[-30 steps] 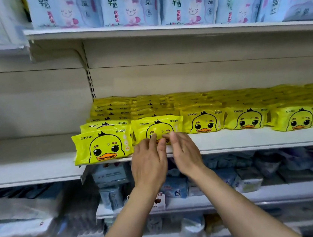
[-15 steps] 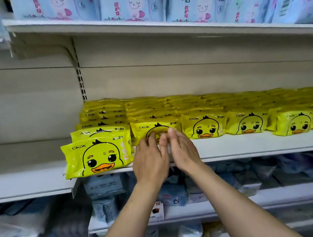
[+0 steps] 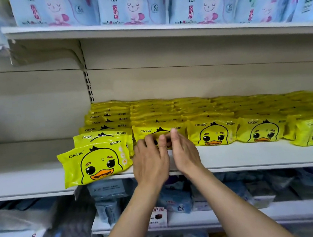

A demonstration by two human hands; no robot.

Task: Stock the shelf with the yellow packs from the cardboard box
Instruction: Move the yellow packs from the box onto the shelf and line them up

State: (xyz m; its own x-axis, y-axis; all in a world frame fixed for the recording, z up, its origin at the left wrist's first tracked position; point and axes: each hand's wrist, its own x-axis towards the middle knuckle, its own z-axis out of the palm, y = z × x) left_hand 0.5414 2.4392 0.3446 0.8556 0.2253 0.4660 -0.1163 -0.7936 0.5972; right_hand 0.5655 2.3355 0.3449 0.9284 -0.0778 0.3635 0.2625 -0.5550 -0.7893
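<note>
Rows of yellow packs with a duck face stand on the white middle shelf (image 3: 235, 159). Both hands meet at the front yellow pack (image 3: 153, 131) of the second row. My left hand (image 3: 149, 158) presses its bent fingertips against the pack's face. My right hand (image 3: 185, 152) stands edge-on beside it, fingers straight, tips at the pack's top edge. Neither hand wraps around the pack. At the far left another yellow pack (image 3: 94, 163) leans tilted, overhanging the shelf's front edge. The cardboard box is out of view.
Blue-and-pink packs (image 3: 131, 1) fill the upper shelf (image 3: 101, 29). To the left of the yellow rows lies a bare stretch of shelf (image 3: 21, 180). Blurred blue and white goods (image 3: 109, 189) sit on the lower shelves.
The camera has come closer and tilted up. Both hands have stayed on the same front pack, with the left fingers more bent than before.
</note>
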